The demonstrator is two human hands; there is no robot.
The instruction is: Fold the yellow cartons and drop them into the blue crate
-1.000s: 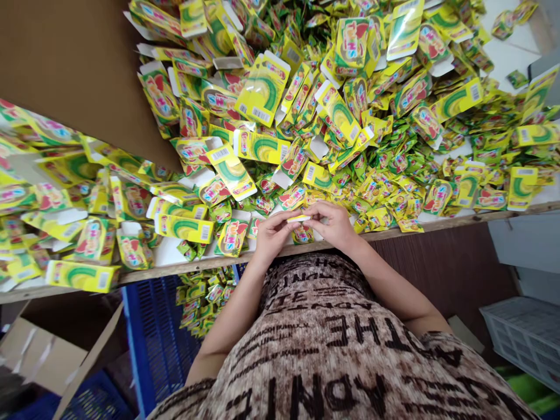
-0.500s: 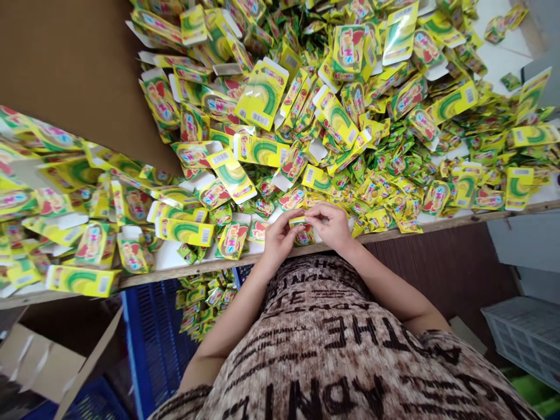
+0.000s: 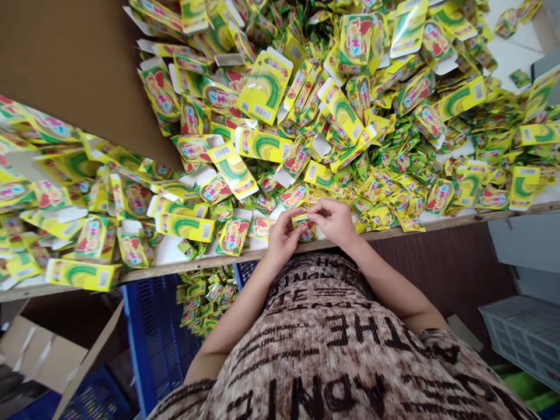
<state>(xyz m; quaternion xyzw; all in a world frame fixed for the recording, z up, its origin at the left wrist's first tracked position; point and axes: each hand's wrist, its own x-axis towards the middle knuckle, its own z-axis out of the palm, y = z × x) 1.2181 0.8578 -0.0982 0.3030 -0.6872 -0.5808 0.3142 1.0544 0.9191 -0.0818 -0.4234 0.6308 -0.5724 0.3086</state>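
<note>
At the table's front edge, my left hand [image 3: 283, 236] and my right hand [image 3: 335, 221] come together around a small yellow-green candy box [image 3: 310, 232]. The left fingers and thumb grip its left side. My right thumb and fingertips pinch at its upper right corner, partly hiding that end. Flattened and half-opened candy boxes of the same print, one yellow box [image 3: 265, 144] among them, lie heaped beyond my hands. Small wrapped candies [image 3: 385, 184] are piled to the right of the right hand.
A large brown cardboard panel [image 3: 87, 70] stands at the upper left. Below the table edge [image 3: 170, 272] are a blue plastic crate [image 3: 153, 338] with wrapped candies [image 3: 205, 297] beside it, and an open carton [image 3: 48, 356]. A grey crate [image 3: 525, 332] sits at the lower right.
The view has shifted slightly. Both hands stay on the box at the table edge, with the right fingers moved a little over its top.
</note>
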